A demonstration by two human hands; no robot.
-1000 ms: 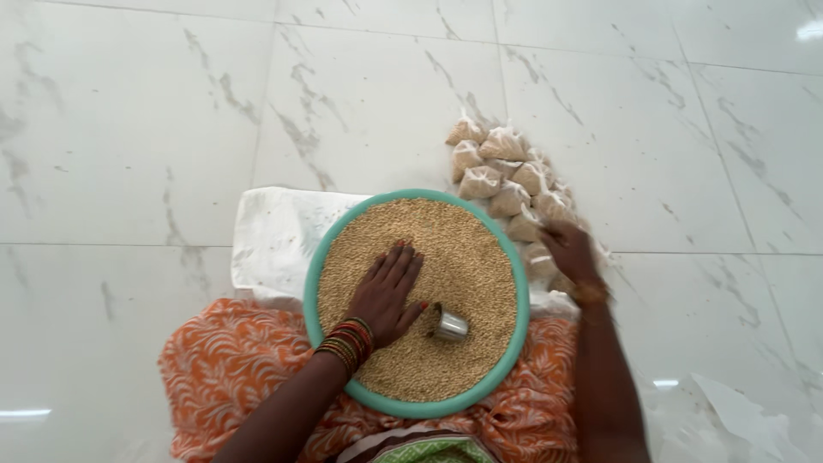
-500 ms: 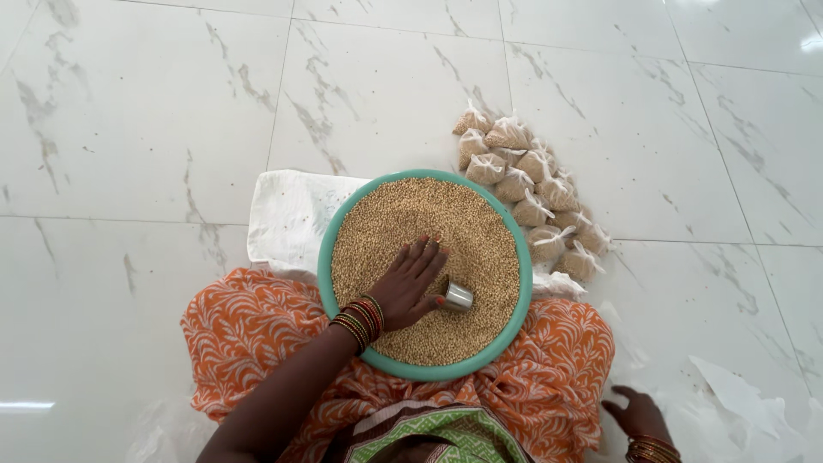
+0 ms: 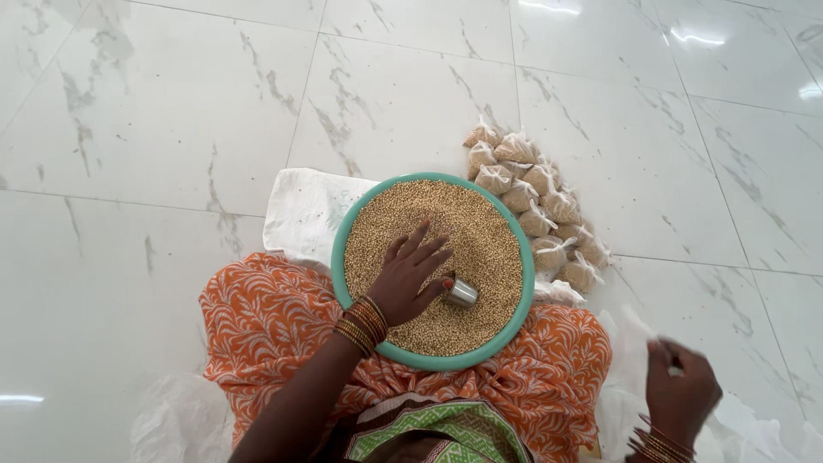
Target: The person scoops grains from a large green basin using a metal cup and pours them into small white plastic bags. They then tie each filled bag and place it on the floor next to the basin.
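Cup [image 3: 461, 292] of steel lies on grain [image 3: 446, 257], touching the thumb of the spread left hand [image 3: 410, 276]; right hand [image 3: 679, 390] pinches clear plastic [image 3: 621, 394].

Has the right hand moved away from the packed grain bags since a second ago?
Yes. The right hand left the grain bags, now lower right of the basin.

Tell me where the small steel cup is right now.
Head view, centre: the steel cup lies on its side in the grain of the green basin, touching the left hand.

One head camera looked steeply down from above, fairly high, at the lap and the white marble floor [image 3: 171, 129] ahead.
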